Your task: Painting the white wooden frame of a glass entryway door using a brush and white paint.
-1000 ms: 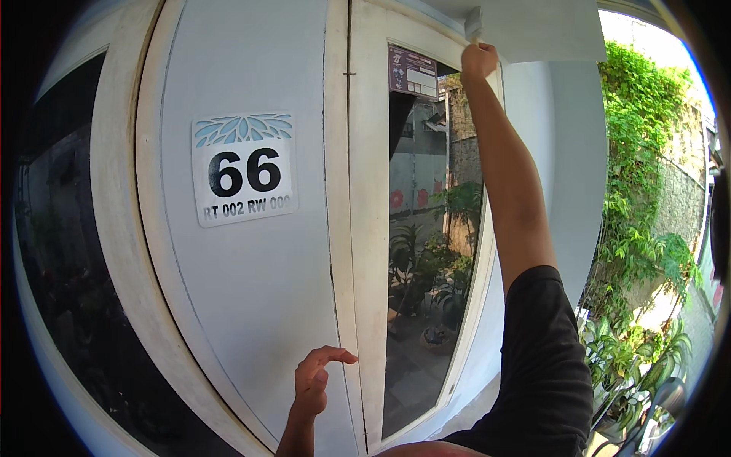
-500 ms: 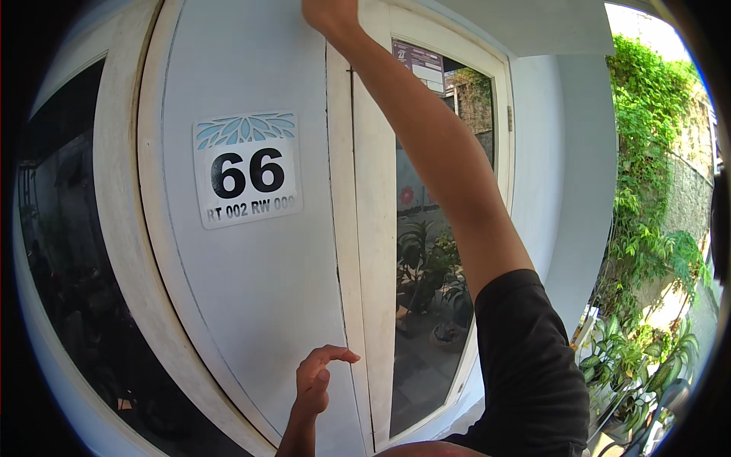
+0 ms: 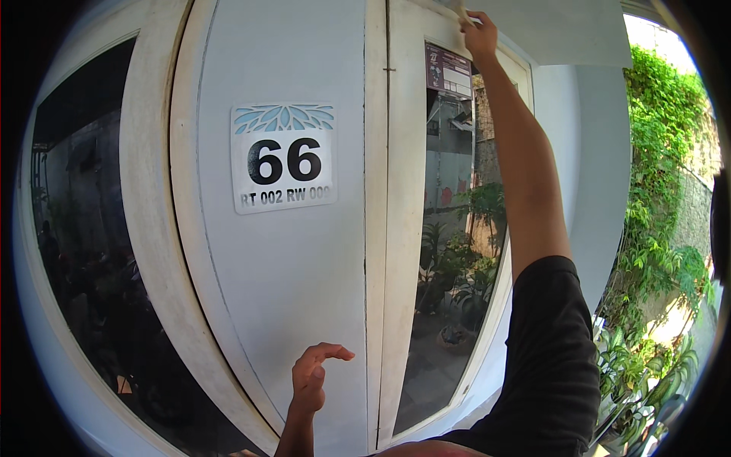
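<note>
High up at the top of the picture, my right hand (image 3: 480,36) is closed on a pale narrow thing (image 3: 462,14), whose upper end is cut off by the picture's edge; its kind cannot be made out. This hand is near the top of the white door frame (image 3: 438,23). Low in the middle, my left hand (image 3: 311,377) is raised in front of the light grey-blue wall panel (image 3: 293,282). Its fingers are bent and the thumb stands apart, with nothing seen in them. A white house-number plaque (image 3: 285,204) with dark digits and a blue leaf pattern hangs on the panel.
Dark glass (image 3: 84,228) in a white frame (image 3: 148,175) stands at the left. The right-hand glass pane (image 3: 449,365) reflects plants and bears a purple-and-white sticker (image 3: 449,70). Beyond a pale wall (image 3: 598,175), green climbing plants (image 3: 662,137) and leafy plants (image 3: 647,365) grow at the right.
My right hand has moved right and come lower into view, showing the pale thing in it. The panel and plaque have shifted right in the picture. My left hand is nearly unchanged.
</note>
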{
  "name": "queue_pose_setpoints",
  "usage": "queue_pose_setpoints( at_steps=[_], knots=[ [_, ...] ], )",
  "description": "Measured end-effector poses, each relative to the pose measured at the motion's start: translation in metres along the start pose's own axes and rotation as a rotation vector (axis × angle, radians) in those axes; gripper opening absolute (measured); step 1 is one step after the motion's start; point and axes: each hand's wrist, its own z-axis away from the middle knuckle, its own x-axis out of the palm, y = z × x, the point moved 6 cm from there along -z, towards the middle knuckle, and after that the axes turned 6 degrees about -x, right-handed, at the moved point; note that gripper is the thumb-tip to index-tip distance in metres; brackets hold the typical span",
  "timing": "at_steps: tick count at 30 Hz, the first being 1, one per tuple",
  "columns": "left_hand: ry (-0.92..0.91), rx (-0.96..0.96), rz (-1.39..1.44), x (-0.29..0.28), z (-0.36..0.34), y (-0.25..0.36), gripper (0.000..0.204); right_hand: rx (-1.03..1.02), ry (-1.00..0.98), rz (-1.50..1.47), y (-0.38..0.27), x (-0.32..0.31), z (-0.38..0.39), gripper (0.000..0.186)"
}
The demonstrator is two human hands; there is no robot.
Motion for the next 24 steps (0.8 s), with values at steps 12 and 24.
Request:
queue_pose_setpoints(
  at_steps=[12,24],
  knots=[
    [-0.018,-0.018,0.067,0.003,0.013,-0.007,0.057,0.116,0.181,0.515,0.075,-0.117,0.016,0.026],
    [-0.277,-0.180,0.197,0.130,0.024,-0.026,0.055,0.570,-0.143,-0.190,-0.042,-0.313,0.302,0.018]
  ],
)
